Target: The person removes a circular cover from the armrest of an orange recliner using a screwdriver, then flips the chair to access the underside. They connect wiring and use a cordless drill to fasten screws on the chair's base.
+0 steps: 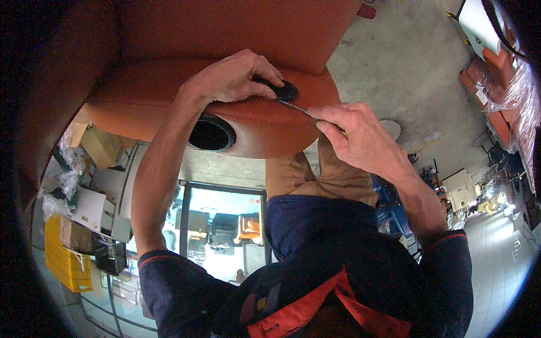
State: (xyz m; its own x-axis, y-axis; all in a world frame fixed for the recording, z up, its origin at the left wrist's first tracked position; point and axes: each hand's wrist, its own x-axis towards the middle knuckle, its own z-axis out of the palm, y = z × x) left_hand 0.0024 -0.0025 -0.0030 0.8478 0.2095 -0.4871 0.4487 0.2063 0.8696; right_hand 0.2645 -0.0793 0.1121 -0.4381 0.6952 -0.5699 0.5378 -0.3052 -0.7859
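Observation:
A reddish-brown upholstered seat [248, 132] with stitched seams is in front of me. On top of it, a small black round disc [289, 90] lies partly under my left hand [228, 79], whose thumb and fingers close on its left edge. From the right, my right hand [358, 132] grips a thin metal tool [296, 107] between thumb and forefinger. The tool's tip reaches the disc's near edge, beside my left thumb. Its handle is hidden in my right hand. A black-rimmed round cup holder [212, 134] sits in the seat's front, below my left wrist.
Concrete floor [406, 62] stretches to the right. Furniture pieces wrapped in clear plastic [518, 101] stand at the far right. Cardboard boxes [101, 146], a white cabinet [93, 211] and a yellow crate [66, 253] are at the left. A glass opening [225, 225] shows chairs beyond.

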